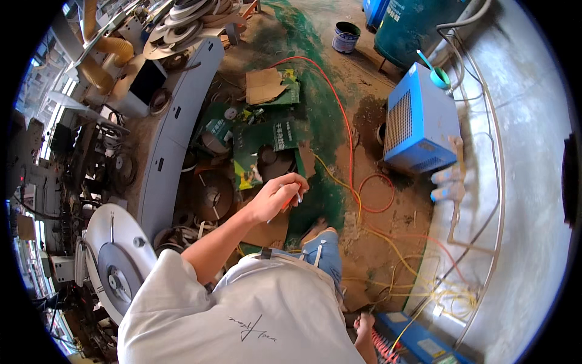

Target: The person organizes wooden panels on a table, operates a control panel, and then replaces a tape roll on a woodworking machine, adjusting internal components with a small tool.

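Observation:
My left hand [280,197] is held out in front of my body with its fingers closed. They grip a slim tool [298,197] with orange and silvery parts, mostly hidden by the fingers. Beyond it on the floor lies a green cardboard box [251,141] with a dark round disc [274,162] on it. Low at my right side, my right hand [364,323] is closed; what it holds, if anything, is too small to make out. Beside that hand runs a coiled red hose [383,347], next to a blue machine [418,338].
A grey cabinet [173,136] and a large metal wheel [115,267] stand on the left. A blue boxy unit [418,121] sits by the right wall. An orange hose [347,115] and yellow hoses [388,235] cross the floor. Further off stands a bucket [345,39].

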`<act>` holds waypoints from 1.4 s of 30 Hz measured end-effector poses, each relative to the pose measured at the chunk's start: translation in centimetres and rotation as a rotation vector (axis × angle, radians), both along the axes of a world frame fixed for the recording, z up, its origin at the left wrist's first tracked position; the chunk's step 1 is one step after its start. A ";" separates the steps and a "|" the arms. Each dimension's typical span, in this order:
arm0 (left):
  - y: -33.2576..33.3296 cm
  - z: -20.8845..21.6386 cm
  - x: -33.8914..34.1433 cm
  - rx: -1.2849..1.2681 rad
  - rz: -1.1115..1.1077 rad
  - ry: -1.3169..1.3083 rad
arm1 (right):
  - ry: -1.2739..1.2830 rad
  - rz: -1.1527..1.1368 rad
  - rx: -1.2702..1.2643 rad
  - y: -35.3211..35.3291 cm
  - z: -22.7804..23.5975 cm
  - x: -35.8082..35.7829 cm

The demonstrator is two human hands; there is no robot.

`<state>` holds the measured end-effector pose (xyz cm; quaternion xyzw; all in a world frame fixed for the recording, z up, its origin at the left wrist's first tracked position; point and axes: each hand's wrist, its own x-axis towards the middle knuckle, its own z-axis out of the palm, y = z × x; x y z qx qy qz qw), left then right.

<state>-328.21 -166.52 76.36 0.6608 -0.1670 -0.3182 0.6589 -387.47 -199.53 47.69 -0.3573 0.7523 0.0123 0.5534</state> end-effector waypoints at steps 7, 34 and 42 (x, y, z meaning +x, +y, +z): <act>-14.0 -9.8 21.2 0.069 0.252 0.216 | 0.045 0.553 0.157 -13.8 -2.7 27.2; -32.6 -25.4 110.8 0.259 0.758 0.454 | -0.097 1.135 0.123 -50.4 0.0 151.0; -33.2 -26.9 134.7 0.555 0.889 0.701 | -0.253 1.208 0.037 -54.8 0.1 197.8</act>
